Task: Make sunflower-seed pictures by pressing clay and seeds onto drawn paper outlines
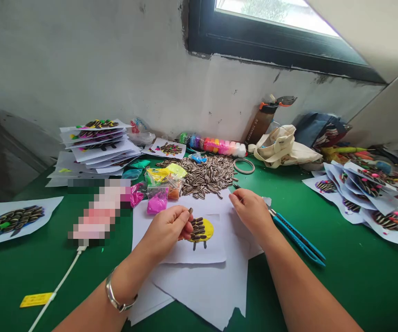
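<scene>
My left hand (173, 225) pinches a sunflower seed (190, 211) between thumb and fingertips, above the left side of a small white sheet (213, 252). On that sheet is a flat yellow clay shape (210, 229), with rows of sunflower seeds pressed on it and two dark legs below. The left fingers hide part of it. To the right of the sheet, my right hand (252, 210) is closed at the fingertips around a small dark, pointed thing that looks like a sunflower seed (236, 186). A heap of sunflower seeds (207, 175) lies just beyond both hands.
Bags of coloured clay (157, 199) lie left of the heap. A blue-handled tool (299, 240) rests beside my right forearm. Seed pictures are stacked at left (98, 147) and right (368, 193). A bottle (261, 122) and cloth bag (282, 147) stand behind.
</scene>
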`<state>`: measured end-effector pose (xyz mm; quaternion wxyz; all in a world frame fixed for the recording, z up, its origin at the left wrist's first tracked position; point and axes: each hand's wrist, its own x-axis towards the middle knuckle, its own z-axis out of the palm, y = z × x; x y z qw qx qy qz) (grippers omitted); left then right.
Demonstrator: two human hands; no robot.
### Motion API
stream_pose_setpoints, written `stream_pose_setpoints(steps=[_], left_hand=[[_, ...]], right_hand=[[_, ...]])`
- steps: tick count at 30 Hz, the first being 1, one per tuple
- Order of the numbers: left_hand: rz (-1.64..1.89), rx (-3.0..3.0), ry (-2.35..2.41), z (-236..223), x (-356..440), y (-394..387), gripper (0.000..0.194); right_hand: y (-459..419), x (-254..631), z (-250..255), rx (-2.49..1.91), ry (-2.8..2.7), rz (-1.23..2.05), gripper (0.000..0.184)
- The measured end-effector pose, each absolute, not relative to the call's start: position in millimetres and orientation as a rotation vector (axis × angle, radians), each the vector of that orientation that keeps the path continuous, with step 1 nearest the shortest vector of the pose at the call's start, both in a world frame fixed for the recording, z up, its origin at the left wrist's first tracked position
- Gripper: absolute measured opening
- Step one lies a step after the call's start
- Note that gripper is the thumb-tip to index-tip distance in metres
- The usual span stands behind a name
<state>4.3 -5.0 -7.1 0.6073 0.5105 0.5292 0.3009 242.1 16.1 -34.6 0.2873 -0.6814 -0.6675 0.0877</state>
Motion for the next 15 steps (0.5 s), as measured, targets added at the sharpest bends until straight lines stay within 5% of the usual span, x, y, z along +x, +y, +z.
stream_pose_setpoints(steps=[7, 15], left_hand=[[0.633, 1.285, 1.146, -5, 2, -8, 0.031], [0.561, 1.127, 1.002, 1, 1, -12, 0.032]], right_hand=[[-16, 185, -19, -1.108, -1.889, 0.542, 0.018], [-21, 179, -13, -0.969, -2.151, 0.449, 0.023]])
